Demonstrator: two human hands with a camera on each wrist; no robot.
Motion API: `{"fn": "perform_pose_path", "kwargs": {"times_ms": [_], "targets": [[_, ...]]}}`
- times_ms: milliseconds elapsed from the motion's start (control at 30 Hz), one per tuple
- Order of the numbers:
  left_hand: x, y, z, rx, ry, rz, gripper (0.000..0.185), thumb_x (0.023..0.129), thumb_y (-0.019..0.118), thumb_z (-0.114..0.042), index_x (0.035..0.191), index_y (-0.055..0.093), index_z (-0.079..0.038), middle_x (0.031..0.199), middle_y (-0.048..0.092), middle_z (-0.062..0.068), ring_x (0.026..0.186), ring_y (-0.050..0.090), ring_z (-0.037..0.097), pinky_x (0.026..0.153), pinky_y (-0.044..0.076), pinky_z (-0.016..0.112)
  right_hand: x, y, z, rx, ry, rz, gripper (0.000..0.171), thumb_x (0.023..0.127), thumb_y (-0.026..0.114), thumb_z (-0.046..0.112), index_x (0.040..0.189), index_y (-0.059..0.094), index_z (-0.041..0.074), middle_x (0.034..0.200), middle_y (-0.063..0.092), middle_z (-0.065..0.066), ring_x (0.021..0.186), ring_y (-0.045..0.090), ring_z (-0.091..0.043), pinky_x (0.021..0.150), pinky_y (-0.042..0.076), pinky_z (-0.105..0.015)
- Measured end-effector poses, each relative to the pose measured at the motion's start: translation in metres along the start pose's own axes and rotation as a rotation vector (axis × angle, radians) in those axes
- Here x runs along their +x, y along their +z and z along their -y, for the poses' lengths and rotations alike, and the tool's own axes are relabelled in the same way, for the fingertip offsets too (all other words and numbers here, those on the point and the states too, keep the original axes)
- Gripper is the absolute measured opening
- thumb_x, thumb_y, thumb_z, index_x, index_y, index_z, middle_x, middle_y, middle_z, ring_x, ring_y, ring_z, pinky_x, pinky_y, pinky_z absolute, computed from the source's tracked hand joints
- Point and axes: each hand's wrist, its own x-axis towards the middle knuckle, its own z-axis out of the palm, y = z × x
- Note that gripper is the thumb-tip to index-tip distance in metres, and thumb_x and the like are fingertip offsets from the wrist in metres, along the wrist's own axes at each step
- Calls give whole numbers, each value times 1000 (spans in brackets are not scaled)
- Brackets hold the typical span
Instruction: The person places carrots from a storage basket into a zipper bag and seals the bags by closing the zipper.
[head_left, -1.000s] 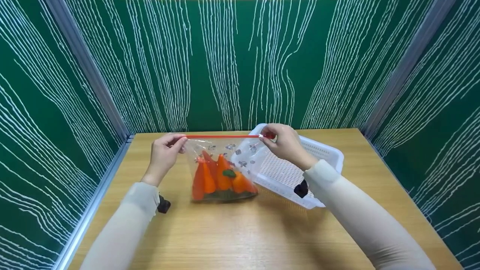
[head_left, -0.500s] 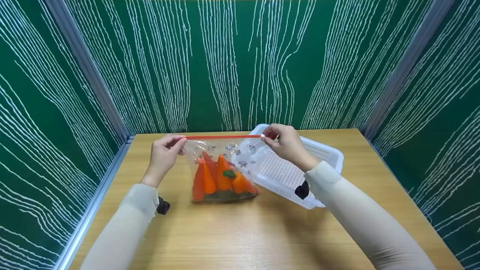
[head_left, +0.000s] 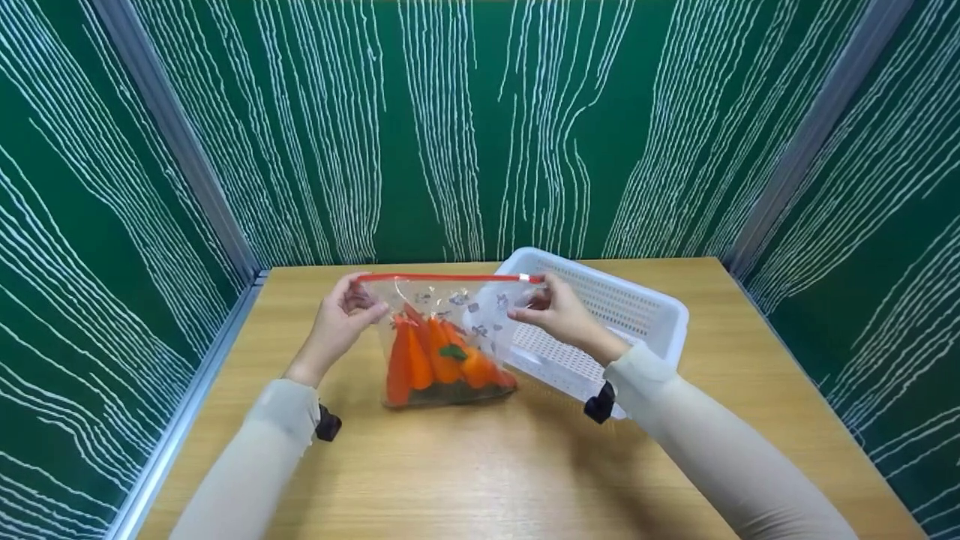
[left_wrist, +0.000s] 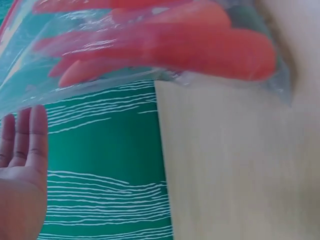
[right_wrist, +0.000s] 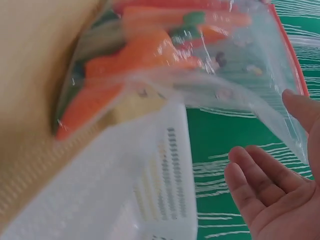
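Observation:
A clear zip bag (head_left: 450, 330) with a red seal strip (head_left: 450, 277) stands upright on the wooden table (head_left: 487, 465). Several orange carrots (head_left: 427, 360) with green tops fill it. My left hand (head_left: 341, 319) is at the bag's left edge with its fingers straight, as the left wrist view shows (left_wrist: 20, 175). At the bag's right edge, below the strip, my right hand (head_left: 551, 315) is open, its fingers relaxed (right_wrist: 272, 195) just beside the plastic (right_wrist: 200, 55). Neither hand pinches the strip.
A white perforated basket (head_left: 645, 300) lies tilted right behind the bag and my right hand, also seen in the right wrist view (right_wrist: 150, 185). Green patterned walls close in the table on three sides, with a metal rail (head_left: 187, 390) along the left edge.
Both hands have let go of the red strip's ends and dropped to the bag's sides, fingers now open. The bag's top has slackened a little.

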Motion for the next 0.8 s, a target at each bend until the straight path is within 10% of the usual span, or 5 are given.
{"fn": "perform_pose_path", "kwargs": {"times_ms": [267, 800], "targets": [[-8, 7, 28, 92, -224, 168, 69, 98, 82, -31, 156, 51, -9, 148, 61, 17, 135, 58, 36, 121, 49, 55, 0, 21, -8, 10, -32, -3, 38, 101, 78, 12, 136, 65, 4, 125, 75, -19, 108, 74, -28, 98, 63, -37], [-26, 23, 55, 47, -299, 209, 91, 102, 77, -19, 173, 21, -20, 167, 47, 18, 150, 51, 43, 127, 37, 64, -11, 81, -18, -46, -30, 207, 89, 99, 68, -4, 173, 27, 24, 156, 61, -17, 135, 65, -40, 109, 59, -53]]}}
